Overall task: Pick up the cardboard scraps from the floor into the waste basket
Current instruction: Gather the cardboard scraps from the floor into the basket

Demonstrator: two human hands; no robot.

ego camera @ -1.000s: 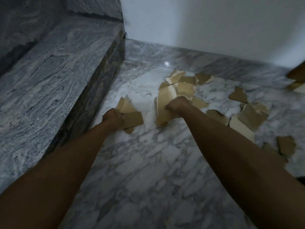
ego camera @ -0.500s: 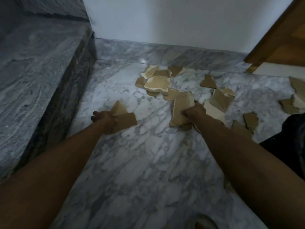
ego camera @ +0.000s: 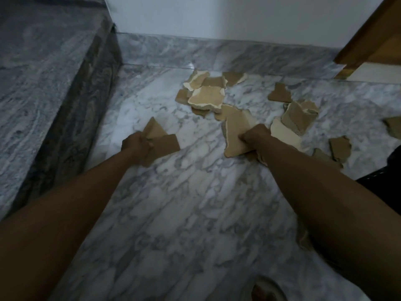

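My left hand (ego camera: 136,144) grips a couple of brown cardboard scraps (ego camera: 162,142) above the marble floor (ego camera: 184,213). My right hand (ego camera: 253,135) grips a larger tan cardboard scrap (ego camera: 235,131) that stands nearly upright. Several more torn cardboard scraps lie on the floor beyond: a pile (ego camera: 206,92) near the wall, a single piece (ego camera: 280,94) further right, a folded piece (ego camera: 299,116) and a small one (ego camera: 339,146) by my right forearm. No waste basket is in view.
A dark grey marble step (ego camera: 43,94) rises along the left. A white wall (ego camera: 217,16) with a marble skirting closes the back. A wooden door frame (ego camera: 373,40) stands at the upper right. Dark clothing (ego camera: 382,177) shows at the right edge, a foot (ego camera: 264,290) at the bottom.
Both hands have drawn back from the pile toward me, each still holding its scraps. The view has swung right, bringing in the wooden frame.
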